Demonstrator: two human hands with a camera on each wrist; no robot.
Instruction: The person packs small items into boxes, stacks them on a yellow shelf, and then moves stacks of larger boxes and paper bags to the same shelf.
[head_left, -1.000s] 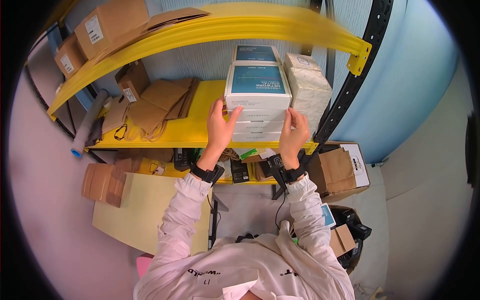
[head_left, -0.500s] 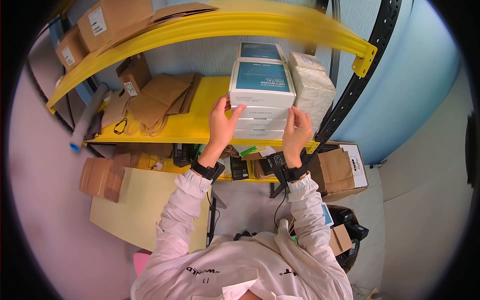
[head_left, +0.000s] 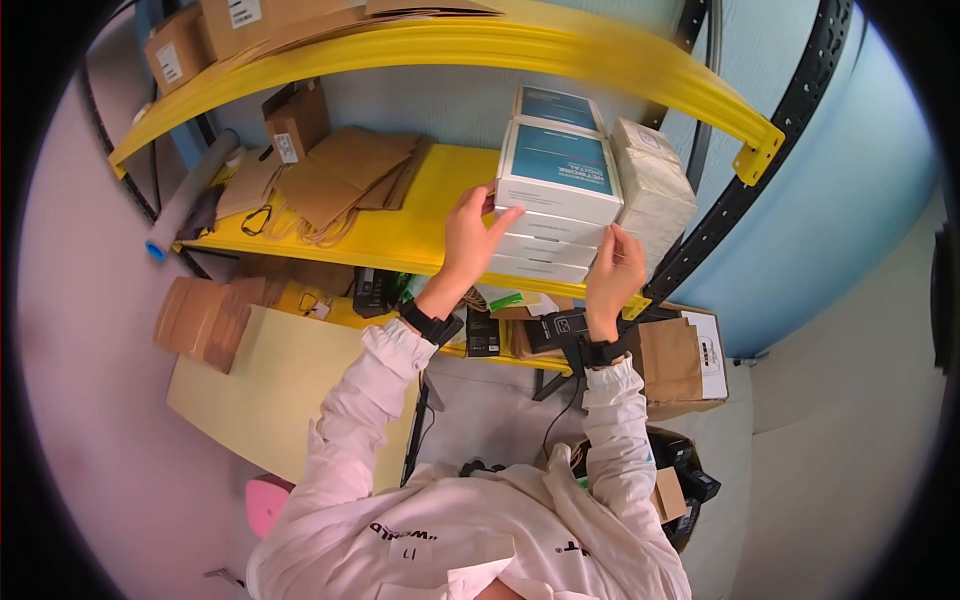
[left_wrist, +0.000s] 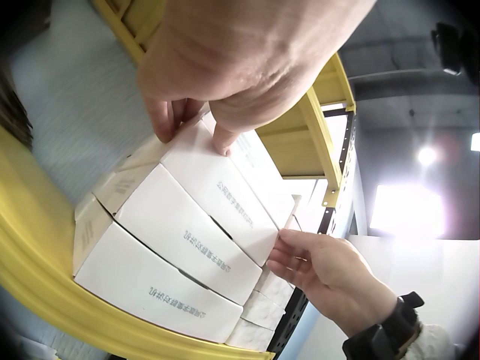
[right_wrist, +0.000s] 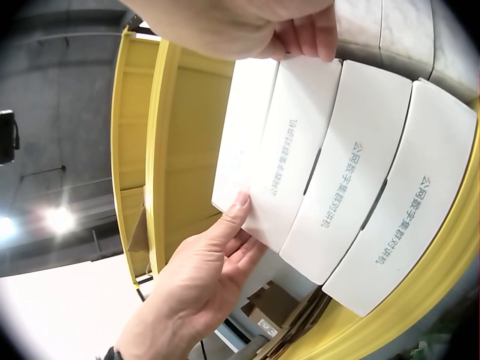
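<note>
White boxes stand stacked on the yellow shelf, the top box (head_left: 560, 158) with a teal lid lettered "NETWORK DIGITAL". Just below it lies a second white box (head_left: 560, 228), its printed front facing me. My left hand (head_left: 473, 235) holds this stack at the left front corner, thumb on the front face and fingers round the side, where the top two boxes meet. At the right front corner, my right hand (head_left: 615, 272) pinches the second box; its curled fingertips also show in the right wrist view. Behind stands another teal-lidded box (head_left: 555, 106).
Marble-patterned boxes (head_left: 655, 200) stand close at the stack's right, beside a black perforated upright (head_left: 735, 230). A yellow beam (head_left: 430, 62) crosses above. Flattened cardboard (head_left: 350, 165) lies on the shelf at left. Below are a pale table (head_left: 290, 390) and an open carton (head_left: 670, 365).
The head view has shifted, so shelf and stack appear farther right. Both hands keep their places at the stack's front corners, and the boxes hold their arrangement.
</note>
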